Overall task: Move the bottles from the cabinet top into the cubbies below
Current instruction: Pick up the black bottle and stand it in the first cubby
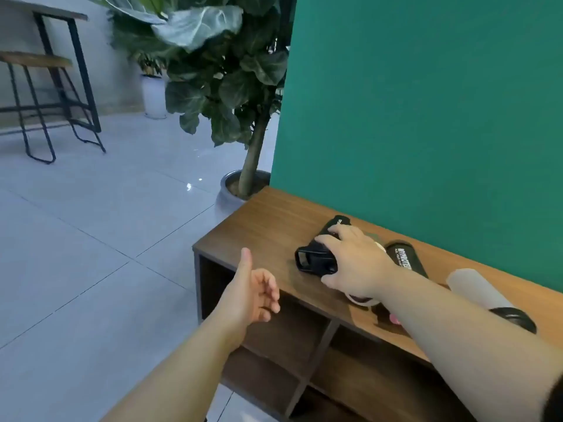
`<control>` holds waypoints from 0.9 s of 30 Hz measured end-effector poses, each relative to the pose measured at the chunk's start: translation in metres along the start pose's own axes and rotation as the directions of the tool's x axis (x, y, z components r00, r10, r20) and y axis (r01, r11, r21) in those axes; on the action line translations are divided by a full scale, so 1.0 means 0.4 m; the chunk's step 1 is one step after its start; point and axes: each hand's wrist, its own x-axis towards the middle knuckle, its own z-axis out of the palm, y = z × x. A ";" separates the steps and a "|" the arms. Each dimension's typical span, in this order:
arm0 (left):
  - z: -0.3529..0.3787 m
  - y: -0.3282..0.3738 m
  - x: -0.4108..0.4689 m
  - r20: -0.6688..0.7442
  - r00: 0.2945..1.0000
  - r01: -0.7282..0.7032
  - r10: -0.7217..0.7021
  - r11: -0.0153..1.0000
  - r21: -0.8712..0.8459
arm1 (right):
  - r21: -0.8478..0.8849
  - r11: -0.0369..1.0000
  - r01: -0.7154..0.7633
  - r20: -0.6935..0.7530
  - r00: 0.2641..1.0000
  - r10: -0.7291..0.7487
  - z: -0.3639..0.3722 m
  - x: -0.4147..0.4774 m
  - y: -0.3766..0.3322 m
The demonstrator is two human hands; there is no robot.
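A black sports bottle with a handled lid lies on its side on the wooden cabinet top. My right hand is closed over its middle. To the right lie a black lettered bottle and a frosted white bottle with a black cap. A white rim and a pink bit of other bottles show from under my right wrist and forearm. My left hand hovers open, fingers apart, in front of the cabinet's top-left cubby.
The cabinet stands against a green wall; its open cubbies face me below the top. A potted tree stands just behind the cabinet's left end. A stool and a table are far left across the tiled floor.
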 end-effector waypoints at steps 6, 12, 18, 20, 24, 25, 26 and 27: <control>-0.101 -0.146 -0.046 -0.181 0.983 0.005 -0.029 0.992 -0.129 | -0.251 0.966 -0.062 0.089 0.992 0.087 0.056 0.032 -0.019; -0.137 -0.161 -0.046 -0.221 0.974 0.006 -0.042 0.987 -0.162 | -0.331 0.942 -0.050 0.074 0.994 0.079 0.081 0.068 -0.031; -0.186 -0.161 -0.042 -0.371 0.921 0.044 -0.121 0.977 -0.209 | -0.228 0.973 -0.037 0.036 0.998 0.046 0.065 0.057 -0.096; -0.189 -0.154 -0.053 -0.394 0.908 0.042 -0.138 0.969 -0.243 | -0.156 0.988 0.012 -0.017 1.000 -0.015 0.045 0.040 -0.147; -0.181 -0.141 -0.076 -0.412 0.897 0.034 -0.158 0.956 -0.293 | 0.040 0.991 0.131 -0.146 0.981 -0.124 -0.007 -0.003 -0.273; -0.180 -0.138 -0.083 -0.421 0.892 0.034 -0.168 0.951 -0.307 | 0.110 0.982 0.151 -0.172 0.976 -0.131 -0.020 -0.016 -0.304; -0.181 -0.135 -0.088 -0.427 0.887 0.033 -0.179 0.944 -0.328 | 0.187 0.969 0.163 -0.193 0.973 -0.126 -0.032 -0.028 -0.333; -0.185 -0.134 -0.092 -0.430 0.883 0.029 -0.190 0.935 -0.354 | 0.269 0.949 0.163 -0.205 0.973 -0.109 -0.043 -0.041 -0.361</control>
